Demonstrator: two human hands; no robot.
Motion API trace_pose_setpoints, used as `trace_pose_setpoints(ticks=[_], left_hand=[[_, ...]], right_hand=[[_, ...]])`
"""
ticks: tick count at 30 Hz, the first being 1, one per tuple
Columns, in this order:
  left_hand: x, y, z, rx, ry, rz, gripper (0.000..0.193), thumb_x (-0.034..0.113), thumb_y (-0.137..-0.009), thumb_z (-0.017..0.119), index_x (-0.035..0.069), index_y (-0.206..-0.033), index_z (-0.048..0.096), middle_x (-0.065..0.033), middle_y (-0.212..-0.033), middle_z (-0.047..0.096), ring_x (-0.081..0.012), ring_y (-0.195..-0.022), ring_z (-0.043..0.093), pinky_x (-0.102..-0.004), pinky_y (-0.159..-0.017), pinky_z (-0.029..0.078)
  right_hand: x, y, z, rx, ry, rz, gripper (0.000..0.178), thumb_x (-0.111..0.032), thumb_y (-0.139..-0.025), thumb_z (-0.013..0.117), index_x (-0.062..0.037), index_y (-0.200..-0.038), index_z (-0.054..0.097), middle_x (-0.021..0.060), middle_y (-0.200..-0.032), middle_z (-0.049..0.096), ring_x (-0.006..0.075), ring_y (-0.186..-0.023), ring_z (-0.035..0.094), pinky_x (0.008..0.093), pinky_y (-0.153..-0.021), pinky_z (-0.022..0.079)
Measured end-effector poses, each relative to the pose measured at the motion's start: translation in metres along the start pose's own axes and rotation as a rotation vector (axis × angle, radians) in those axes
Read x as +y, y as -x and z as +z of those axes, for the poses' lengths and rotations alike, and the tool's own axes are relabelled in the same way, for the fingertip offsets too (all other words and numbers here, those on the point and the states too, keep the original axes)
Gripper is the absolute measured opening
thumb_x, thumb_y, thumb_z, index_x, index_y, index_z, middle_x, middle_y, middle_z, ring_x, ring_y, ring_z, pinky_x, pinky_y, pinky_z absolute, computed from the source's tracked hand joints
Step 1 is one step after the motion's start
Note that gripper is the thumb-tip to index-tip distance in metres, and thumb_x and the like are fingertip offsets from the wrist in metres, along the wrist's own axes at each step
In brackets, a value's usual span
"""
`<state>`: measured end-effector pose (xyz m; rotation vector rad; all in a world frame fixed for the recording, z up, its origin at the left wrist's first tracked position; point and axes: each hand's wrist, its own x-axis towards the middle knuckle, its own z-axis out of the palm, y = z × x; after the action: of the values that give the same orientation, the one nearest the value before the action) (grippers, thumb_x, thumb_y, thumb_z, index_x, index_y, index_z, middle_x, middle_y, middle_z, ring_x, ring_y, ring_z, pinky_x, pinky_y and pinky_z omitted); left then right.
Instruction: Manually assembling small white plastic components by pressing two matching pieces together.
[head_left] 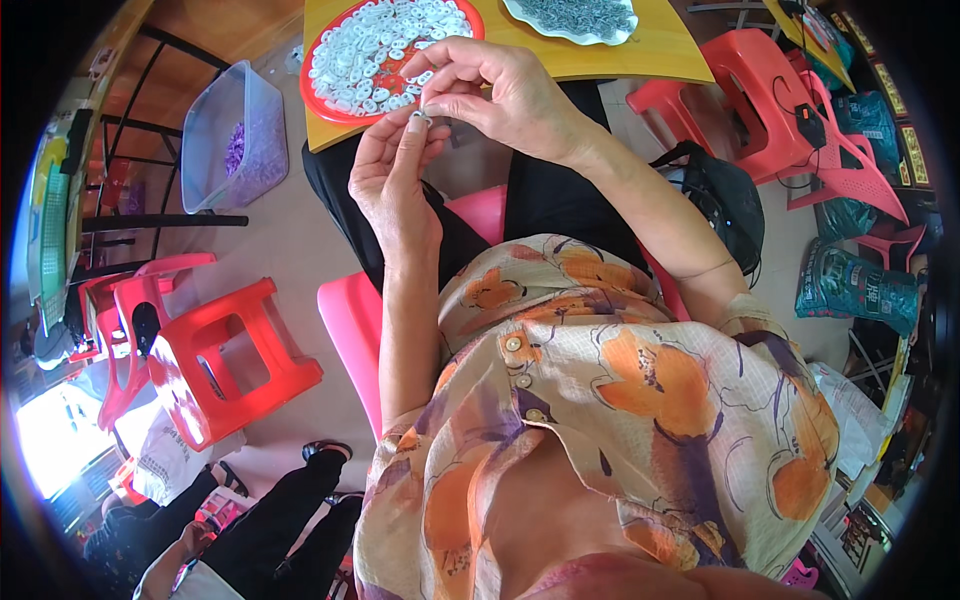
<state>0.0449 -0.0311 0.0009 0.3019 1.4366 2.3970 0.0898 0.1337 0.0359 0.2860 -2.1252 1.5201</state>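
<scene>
A small pale piece (421, 116) is held between two bare hands at the table's near edge.
The piece is pinched narrowly by the thumb and fingers of the left hand (398, 178), just beside the near rim of a round red tray (477, 24); it is met from above by the fingertips of the right hand (505, 95), drawn close together, though whether it is gripped by them too cannot be told; its exact shape is partly hidden by the fingers; the tray is heaped with small white oval pieces (350, 60), and some of its red floor is left bared near the right hand; on the same yellow table (660, 55), a white scalloped plate (608, 40) is filled with small grey pieces (578, 14).
</scene>
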Motion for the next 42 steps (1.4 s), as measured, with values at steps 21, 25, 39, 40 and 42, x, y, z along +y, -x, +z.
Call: trace_pose_setpoints(ticks=[21, 25, 39, 40, 42], left_hand=[[0.0019, 0.0006, 0.0067, 0.049, 0.067, -0.036, 0.018, 0.002, -0.097, 0.069, -0.005, -0.114, 0.067, -0.0115, -0.097, 0.074, -0.0165, -0.083, 0.074, -0.0246, -0.075, 0.059], [0.002, 0.0, 0.006, 0.051, 0.075, -0.038, 0.019, 0.002, -0.097, 0.069, -0.004, -0.115, 0.067, -0.0113, -0.097, 0.075, -0.0164, -0.082, 0.074, -0.0248, -0.076, 0.059], [-0.0023, -0.0001, 0.0044, 0.044, 0.006, -0.021, 0.02, 0.003, -0.096, 0.071, -0.005, -0.114, 0.068, -0.0109, -0.095, 0.075, -0.0156, -0.079, 0.073, -0.0239, -0.074, 0.057], [-0.0032, -0.0003, 0.0038, 0.038, -0.01, -0.009, 0.019, 0.002, -0.096, 0.071, -0.005, -0.114, 0.068, -0.0109, -0.095, 0.075, -0.0156, -0.079, 0.073, -0.0238, -0.073, 0.057], [-0.0039, 0.0007, 0.0047, 0.034, -0.017, 0.005, 0.018, 0.002, -0.097, 0.07, -0.005, -0.113, 0.068, -0.0109, -0.095, 0.075, -0.0152, -0.079, 0.073, -0.0239, -0.073, 0.057]], right_hand=[[-0.0028, 0.0013, -0.0043, -0.048, 0.079, 0.042, 0.016, -0.001, -0.095, 0.07, 0.0036, -0.109, 0.067, 0.0053, -0.125, 0.069, 0.0103, -0.095, 0.071, 0.0245, -0.084, 0.057], [0.0009, 0.0011, -0.0067, -0.039, 0.024, 0.05, 0.018, -0.001, -0.095, 0.07, 0.0025, -0.112, 0.067, 0.0053, -0.124, 0.069, 0.0098, -0.094, 0.071, 0.0241, -0.083, 0.057], [-0.0009, 0.0028, -0.0042, -0.058, 0.09, 0.05, 0.022, 0.001, -0.095, 0.068, 0.0006, -0.117, 0.065, 0.0046, -0.118, 0.071, 0.0108, -0.094, 0.072, 0.025, -0.085, 0.057], [0.0004, 0.0031, -0.0044, -0.062, 0.094, 0.043, 0.022, 0.001, -0.095, 0.068, 0.0004, -0.117, 0.065, 0.0046, -0.114, 0.072, 0.0105, -0.093, 0.072, 0.025, -0.084, 0.057], [-0.0004, 0.0032, -0.0049, -0.067, 0.096, 0.035, 0.022, 0.001, -0.095, 0.068, 0.0002, -0.116, 0.065, 0.0046, -0.11, 0.074, 0.0101, -0.093, 0.071, 0.0249, -0.083, 0.057]])
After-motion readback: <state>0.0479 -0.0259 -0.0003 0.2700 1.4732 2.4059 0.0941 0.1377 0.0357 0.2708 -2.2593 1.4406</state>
